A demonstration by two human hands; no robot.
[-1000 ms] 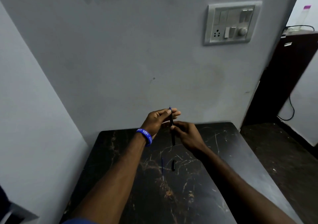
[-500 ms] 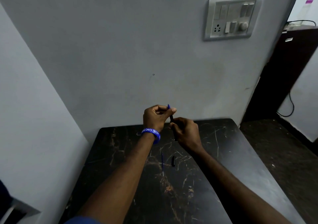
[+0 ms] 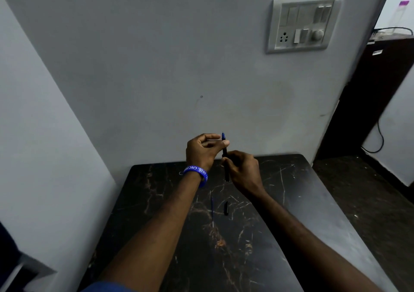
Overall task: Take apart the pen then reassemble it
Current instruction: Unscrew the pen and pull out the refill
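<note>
We are working over a dark marbled worktop point(image 3: 280, 202) pushed against a grey wall, and both our hands are raised above its far edge. The right hand point(image 3: 244, 171) is closed around the middle of the pen barrel point(image 3: 227, 175), which stands nearly upright, its long axis running from the worktop side up toward the wall. The left hand point(image 3: 201, 151) sits just to the left of the barrel's upper end, its fingers point(image 3: 221, 143) pinched on the blue tip piece point(image 3: 223, 136) that pokes out of the top.

So the part we act on lies at the top of the barrel, straight above the right hand's grip, and the left hand is the nearer one to it. We judge that any twist or pull has to run along that upright axis, left hand against right.

Nearer to us, two loose pieces lie flat on the worktop, well apart from the hands: a thin blue refill point(image 3: 212, 211) and, just to its right, a short black cap point(image 3: 226, 207). Both point roughly away from us.
</note>
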